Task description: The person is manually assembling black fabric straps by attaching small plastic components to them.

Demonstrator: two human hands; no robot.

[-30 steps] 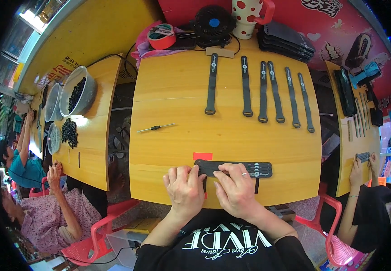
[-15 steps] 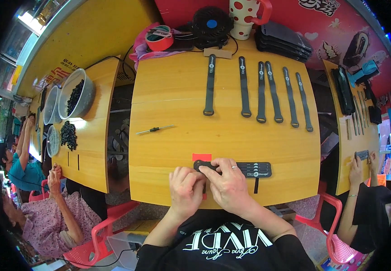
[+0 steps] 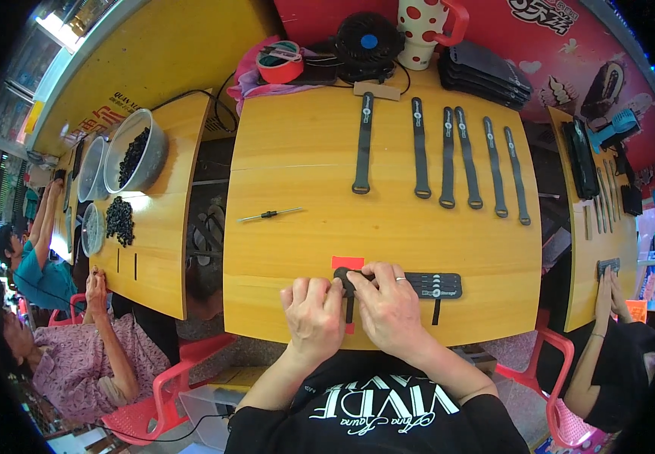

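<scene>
A flat black strap bundle [image 3: 448, 286] with pale printed marks lies across the near edge of my table. My right hand [image 3: 388, 309] pinches its left part, fingers bent over it and a ring on one finger. Left of it, my left hand [image 3: 314, 315] is curled closed beside the bundle's rounded end [image 3: 344, 274]; what its fingertips hold is hidden. A narrow black strip [image 3: 350, 310] shows between my hands, and a second narrow strip [image 3: 437, 312] sticks out below the bundle. Red tape [image 3: 348, 262] is stuck to the table just beyond.
Several black straps [image 3: 420, 151] lie in a row farther off. A thin double-ended tool [image 3: 270, 214] rests left of them. Along the back are a fan [image 3: 363, 45], a dotted mug [image 3: 418, 34] and stacked black pouches [image 3: 485, 74]. People work at side tables with plastic tubs [image 3: 157, 163].
My left hand has drawn slightly apart from my right, and the narrow black strip between them shows more. The whole view has shifted a little. The person at right has brought both hands together.
</scene>
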